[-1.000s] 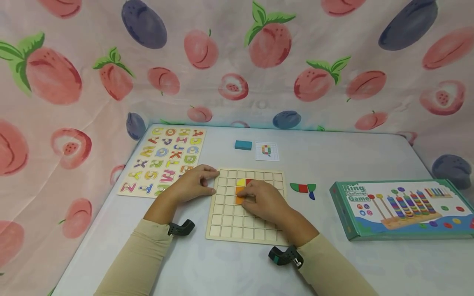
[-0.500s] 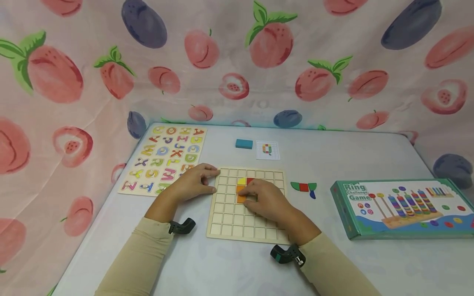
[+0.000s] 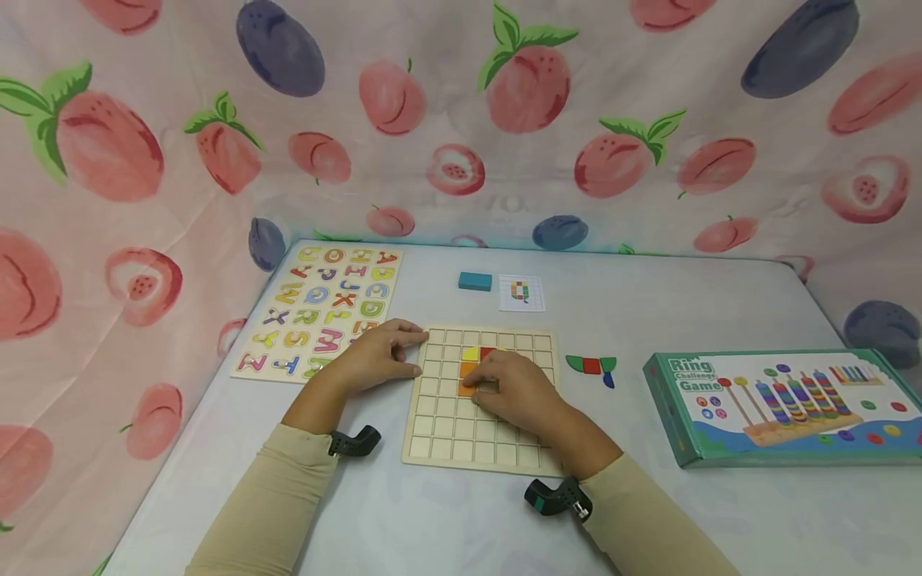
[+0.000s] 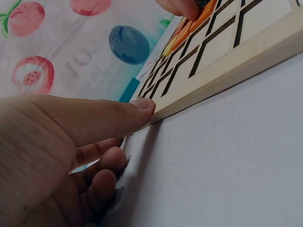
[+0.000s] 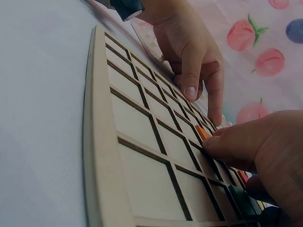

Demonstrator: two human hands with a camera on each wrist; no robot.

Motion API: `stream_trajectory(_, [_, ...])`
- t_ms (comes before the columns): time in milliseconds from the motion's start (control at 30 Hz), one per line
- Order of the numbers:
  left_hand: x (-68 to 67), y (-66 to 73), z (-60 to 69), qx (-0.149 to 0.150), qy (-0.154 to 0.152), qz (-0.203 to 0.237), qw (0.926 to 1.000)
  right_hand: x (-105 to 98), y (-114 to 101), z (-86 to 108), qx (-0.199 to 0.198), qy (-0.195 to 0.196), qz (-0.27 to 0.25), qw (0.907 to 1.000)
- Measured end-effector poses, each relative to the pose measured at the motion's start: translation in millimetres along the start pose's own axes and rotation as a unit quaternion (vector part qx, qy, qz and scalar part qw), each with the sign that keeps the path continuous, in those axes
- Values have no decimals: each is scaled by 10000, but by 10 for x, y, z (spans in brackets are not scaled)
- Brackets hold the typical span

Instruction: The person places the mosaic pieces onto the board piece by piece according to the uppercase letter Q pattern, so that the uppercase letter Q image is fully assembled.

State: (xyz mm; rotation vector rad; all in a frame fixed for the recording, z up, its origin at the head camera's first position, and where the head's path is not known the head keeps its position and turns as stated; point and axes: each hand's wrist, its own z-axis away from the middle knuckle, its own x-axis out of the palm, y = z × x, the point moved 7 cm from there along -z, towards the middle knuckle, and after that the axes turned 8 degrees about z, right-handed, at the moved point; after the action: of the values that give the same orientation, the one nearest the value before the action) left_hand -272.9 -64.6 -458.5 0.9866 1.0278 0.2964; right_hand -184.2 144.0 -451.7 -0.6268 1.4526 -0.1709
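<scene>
The wooden grid board point(image 3: 442, 450) lies flat, with yellow point(image 3: 471, 354), red point(image 3: 487, 352) and orange pieces in its upper middle. My right hand point(image 3: 520, 392) bends over them, thumb and index finger pinching an orange piece point(image 5: 202, 132) at its cell. Beneath that hand, a dark green piece point(image 5: 241, 201) shows in the right wrist view; the hand hides other cells. Thumb and index finger spread apart, my left hand point(image 3: 370, 356) touches the board's left edge. Its thumb rests against the rim in the left wrist view, other fingers loosely bent.
Right of the board lie green, red and blue pieces point(image 3: 591, 366). Behind it are a teal block point(image 3: 475, 282) and a pattern card point(image 3: 522, 294). An alphabet board point(image 3: 317, 312) lies at the left, a green game box point(image 3: 785, 408) at the right.
The right fingers shift very slightly over the orange pieces. The left hand stays at the board's edge, and the loose pieces keep their places.
</scene>
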Motion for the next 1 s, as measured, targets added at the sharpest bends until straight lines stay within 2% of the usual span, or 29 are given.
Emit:
stream_trajectory(133, [1, -16, 3, 3, 2, -44, 10000, -8, 34, 14, 144, -14, -210, 9997])
stream_trajectory(300, [-1, 5, 7, 53, 12, -61, 10000, -90, 84, 33, 177, 164, -571, 9981])
stream_trajectory(533, [4, -7, -7, 73, -4, -35, 10000, -214, 204, 75, 218, 172, -665, 9974])
stream_trajectory(767, [7, -3, -8, 83, -20, -27, 10000, -453, 476, 169, 733, 496, -916, 9919])
stream_trajectory(900, [7, 5, -4, 110, -44, -75, 9999, -574, 664, 245, 1013, 700, -814, 9890])
stream_trajectory(1000, [5, 10, -2, 129, -53, -100, 9999, -635, 788, 283, 1052, 797, -746, 9884])
